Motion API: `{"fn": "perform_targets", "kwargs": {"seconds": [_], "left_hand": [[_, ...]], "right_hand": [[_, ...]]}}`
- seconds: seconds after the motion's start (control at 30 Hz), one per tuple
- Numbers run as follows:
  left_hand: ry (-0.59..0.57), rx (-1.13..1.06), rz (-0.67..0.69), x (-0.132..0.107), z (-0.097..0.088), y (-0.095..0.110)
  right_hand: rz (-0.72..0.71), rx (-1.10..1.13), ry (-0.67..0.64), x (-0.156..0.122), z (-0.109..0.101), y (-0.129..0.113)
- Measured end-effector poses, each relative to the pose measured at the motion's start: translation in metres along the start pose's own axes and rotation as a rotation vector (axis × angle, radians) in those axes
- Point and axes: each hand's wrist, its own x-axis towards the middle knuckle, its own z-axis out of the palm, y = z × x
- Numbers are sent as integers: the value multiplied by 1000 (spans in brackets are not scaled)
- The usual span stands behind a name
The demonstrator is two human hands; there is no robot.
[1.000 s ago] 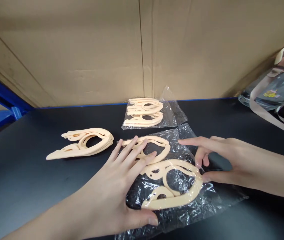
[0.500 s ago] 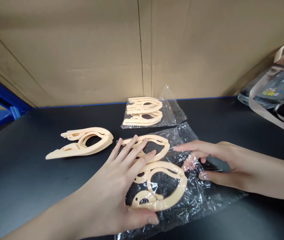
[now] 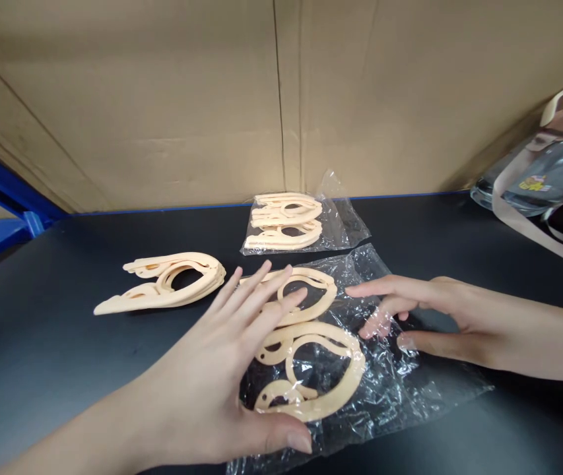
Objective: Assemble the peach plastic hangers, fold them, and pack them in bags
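Observation:
Two cream folding hangers (image 3: pixel 353 376) lie side by side inside a clear plastic bag (image 3: pixel 385 402) in front of me. My left hand (image 3: pixel 231 349) is spread over their left ends, fingers apart, hiding part of them. To the right, my right hand (image 3: pixel 424 316) rests at the bag's crinkled side, index finger stretched toward the farther hanger and thumb apart from the fingers. Left of the bag lies a loose stack of folded cream hangers (image 3: pixel 197 300). Whether the left palm presses down or just hovers, I cannot tell.
Behind, against the cardboard wall (image 3: pixel 187 112), lies another clear bag (image 3: pixel 340 227) with folded cream hangers (image 3: pixel 305 241). A clear water bottle (image 3: pixel 533 175) with a pale strap (image 3: pixel 513 221) is at the far right. A blue frame (image 3: pixel 33 224) stands at the left of the black tabletop (image 3: pixel 63 369).
The nearer bagged hanger has shifted slightly left inside the bag. My left hand has moved a little left and its fingers are slightly raised. My right hand is almost unchanged.

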Motion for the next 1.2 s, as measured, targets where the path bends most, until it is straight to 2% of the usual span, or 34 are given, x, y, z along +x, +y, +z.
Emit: {"fn": "perform_targets", "kwargs": {"seconds": [0.07, 0.13, 0.23, 0.3, 0.37, 0.47, 0.57, 0.77, 0.83, 1.0, 1.1, 1.2], "left_hand": [[72, -26, -39, 3, -18, -2], [93, -30, -99, 5, -40, -12], [103, 80, -217, -3, -67, -43], [36, 153, -276, -15, -77, -68], [-84, 177, -360, -27, -82, -89], [-170, 132, -504, -36, -85, -103], [-253, 114, -578, -32, -86, -105], [-289, 163, -535, -23, -87, -106], [-268, 141, -533, -23, -86, -105], [-120, 79, -475, -24, -85, -98], [-100, 64, -513, -24, -90, -97], [-66, 54, -541, -17, -94, -89]], "right_hand": [[10, -65, 50, 0, -3, 2], [39, -122, 90, -2, -5, 4], [98, -177, 130, -5, -8, 6], [109, -211, 145, -6, -7, 8], [102, -246, 154, -6, -6, 10], [93, -290, 163, -4, -4, 11], [80, -269, 147, -3, -4, 9], [99, -278, 164, -3, -5, 9], [102, -292, 185, -3, -4, 10], [73, -319, 211, -4, -4, 15], [53, -350, 214, -4, -5, 16], [47, -422, 273, -2, -7, 14]]}}
